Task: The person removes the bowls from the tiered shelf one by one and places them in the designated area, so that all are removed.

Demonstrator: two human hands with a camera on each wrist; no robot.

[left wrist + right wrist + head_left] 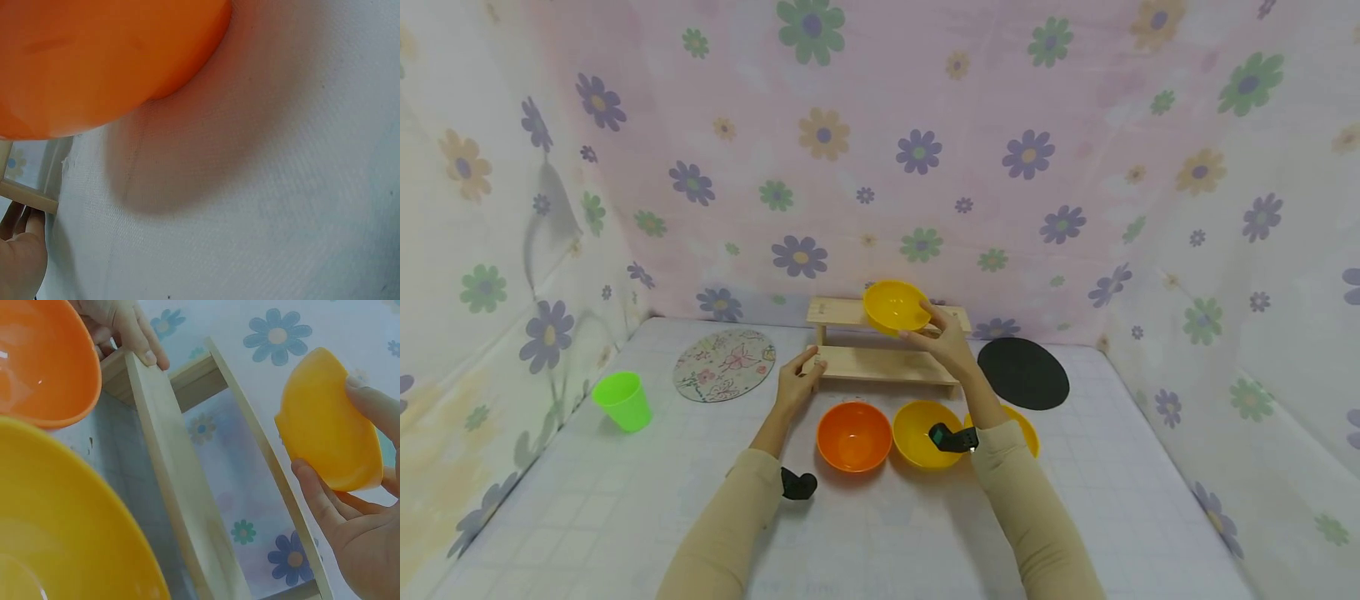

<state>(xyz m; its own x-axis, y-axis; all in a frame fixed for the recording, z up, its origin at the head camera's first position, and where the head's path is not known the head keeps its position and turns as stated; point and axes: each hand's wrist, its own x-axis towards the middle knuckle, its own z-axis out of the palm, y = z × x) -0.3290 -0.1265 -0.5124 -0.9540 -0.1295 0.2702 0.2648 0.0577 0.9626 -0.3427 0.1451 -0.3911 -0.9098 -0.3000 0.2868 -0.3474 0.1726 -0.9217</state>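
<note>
My right hand [950,343] holds a small yellow bowl [891,306] by its right side, thumb on the rim and fingers beneath, as the right wrist view shows. The bowl is in front of the upper board of a two-step wooden rack [880,364]; contact between them cannot be told. My left hand [795,385] grips the left end of the rack's lower board. Before the rack stand an orange bowl [854,437], a yellow bowl [916,425] and another yellow bowl [1028,432], partly hidden by my right forearm.
A green cup [625,402] stands at the far left. A round flower-patterned mat [724,365] lies left of the rack, and a round black mat [1022,372] lies right of it. Flowered cloth [865,150] hangs behind and at both sides of the white table.
</note>
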